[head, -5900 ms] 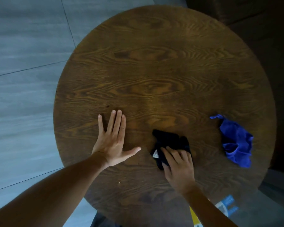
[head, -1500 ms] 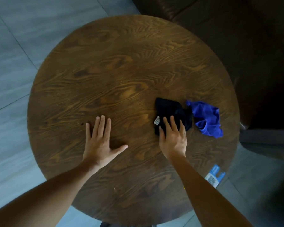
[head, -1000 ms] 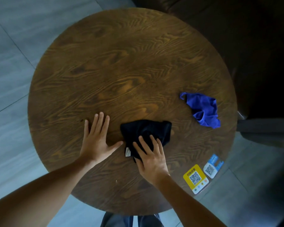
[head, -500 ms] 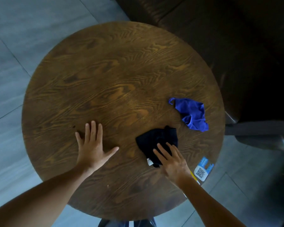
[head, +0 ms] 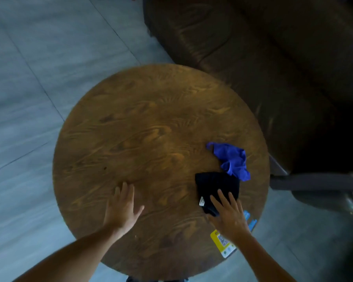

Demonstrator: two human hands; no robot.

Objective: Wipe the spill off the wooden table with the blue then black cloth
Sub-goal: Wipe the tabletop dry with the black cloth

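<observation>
Two cloths (head: 217,185) now touch at 4 o'clock: your right hand (head: 229,215), fingers flat, swept the black one beside the blue cloth (head: 231,159); left hand (head: 122,206) open on the table (head: 151,123). Wiping looks nearly done.

**Both palms down, fingers spread**

My left hand (head: 122,208) lies flat at lower centre of the frame, palm down, fingers extended and close together, thumb splayed out to the right. Its bare forearm runs in from the bottom left corner. My right hand (head: 228,216) sits at lower right, palm down, fingers fanned and pointing up-left, pressing downward. Its forearm enters from the bottom right.
</observation>
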